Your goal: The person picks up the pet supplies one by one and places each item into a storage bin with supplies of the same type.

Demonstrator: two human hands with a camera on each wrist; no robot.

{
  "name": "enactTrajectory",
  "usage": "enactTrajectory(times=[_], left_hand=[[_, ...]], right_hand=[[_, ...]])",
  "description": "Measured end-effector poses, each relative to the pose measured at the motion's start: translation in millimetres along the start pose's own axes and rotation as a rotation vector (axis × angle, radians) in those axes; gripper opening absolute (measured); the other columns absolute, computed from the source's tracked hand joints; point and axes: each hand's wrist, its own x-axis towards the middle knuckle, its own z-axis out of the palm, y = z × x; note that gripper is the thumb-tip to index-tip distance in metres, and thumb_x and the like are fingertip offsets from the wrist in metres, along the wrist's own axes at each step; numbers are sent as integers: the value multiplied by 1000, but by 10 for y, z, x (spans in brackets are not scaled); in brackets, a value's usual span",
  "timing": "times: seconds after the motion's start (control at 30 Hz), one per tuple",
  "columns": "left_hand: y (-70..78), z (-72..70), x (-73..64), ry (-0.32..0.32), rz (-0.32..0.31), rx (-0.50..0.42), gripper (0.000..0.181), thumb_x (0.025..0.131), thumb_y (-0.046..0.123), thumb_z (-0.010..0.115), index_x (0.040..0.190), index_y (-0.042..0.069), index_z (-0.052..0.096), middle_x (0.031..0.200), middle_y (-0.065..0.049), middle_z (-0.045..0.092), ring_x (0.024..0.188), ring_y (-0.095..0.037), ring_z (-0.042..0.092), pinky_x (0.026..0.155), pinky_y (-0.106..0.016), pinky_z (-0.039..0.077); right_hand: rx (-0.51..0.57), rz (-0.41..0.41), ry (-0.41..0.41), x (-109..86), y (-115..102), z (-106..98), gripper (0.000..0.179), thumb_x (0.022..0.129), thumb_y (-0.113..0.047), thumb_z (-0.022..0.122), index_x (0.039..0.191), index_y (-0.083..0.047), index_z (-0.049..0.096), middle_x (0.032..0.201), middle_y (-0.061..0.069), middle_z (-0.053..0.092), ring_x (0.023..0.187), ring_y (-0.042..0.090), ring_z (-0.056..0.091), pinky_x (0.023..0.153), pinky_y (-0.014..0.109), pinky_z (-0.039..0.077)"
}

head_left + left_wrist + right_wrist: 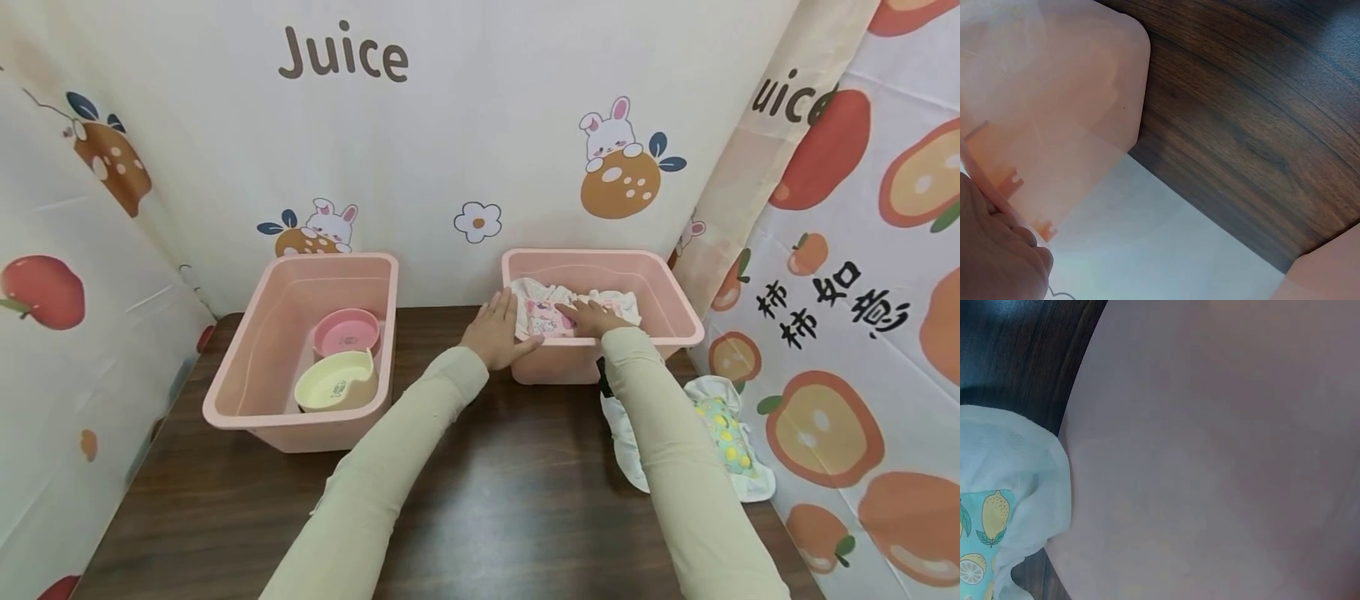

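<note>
My left hand [497,333] rests at the left rim of the right-hand pink bin [678,325], fingers straight and thumb spread along its front. In the left wrist view, the fingers [1025,247] lie against the bin's edge. Inside that bin is a white cloth piece with a pink printed panel [546,317]. My right hand [596,318] reaches over the front rim and presses on this cloth, its fingers extended. A second white cloth piece with a lemon print [723,429] lies on the table beside the right forearm, which partly covers it; the right wrist view shows its lemon panel [992,515] close up.
Another pink bin [251,333] stands on the left, holding a pink bowl [347,331] and a pale yellow bowl [337,382]. Both bins stand on a dark wooden table [480,500]. Printed curtains [450,125] hang behind and at both sides.
</note>
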Motion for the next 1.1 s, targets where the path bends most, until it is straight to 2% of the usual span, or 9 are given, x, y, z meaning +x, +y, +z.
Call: enactTrajectory(times=[0.13, 0.3, 0.57, 0.73, 0.97, 1.1], left_hand=[[9, 5, 2, 5, 2, 12, 92, 94, 67, 29, 153, 0, 6, 161, -14, 0, 148, -28, 6, 119, -38, 13], [14, 15, 14, 5, 4, 2, 92, 94, 68, 30, 153, 1, 6, 161, -13, 0, 148, -27, 4, 120, -37, 10], [-8, 46, 28, 15, -1, 3, 93, 93, 69, 29, 153, 1, 8, 161, -13, 1, 148, -26, 4, 119, -37, 11], [-10, 50, 33, 3, -8, 16, 93, 93, 69, 27, 153, 2, 6, 161, -13, 0, 148, -26, 2, 120, -36, 10], [4, 19, -10, 16, 3, -9, 92, 93, 68, 28, 153, 1, 9, 161, -14, 2, 148, -27, 5, 119, -37, 10], [15, 1, -23, 17, 4, 8, 92, 93, 68, 26, 153, 1, 8, 161, -14, 2, 148, -27, 4, 119, -36, 10]], right_hand=[[13, -3, -24, -5, 8, 13, 60, 101, -19, 42, 153, -9, 14, 156, 28, 9, 142, 49, 5, 111, 67, 12], [11, -11, -33, 5, 52, 33, 65, 100, -27, 44, 154, -8, 12, 157, 28, 6, 142, 50, 3, 111, 67, 10], [117, 32, -55, 13, 53, 36, 79, 95, -40, 53, 155, -15, 9, 159, 21, 1, 144, 44, -5, 110, 69, 6], [129, 33, -52, 95, 109, 87, 84, 92, -49, 54, 155, -18, 8, 160, 19, -1, 144, 43, -8, 111, 68, 2], [43, -2, -19, 89, 91, 75, 79, 94, -43, 52, 155, -13, 12, 158, 25, 6, 142, 50, 0, 110, 68, 9], [53, 0, 6, 51, 52, 40, 79, 93, -42, 54, 154, -11, 15, 157, 26, 9, 142, 51, 2, 109, 69, 12]])
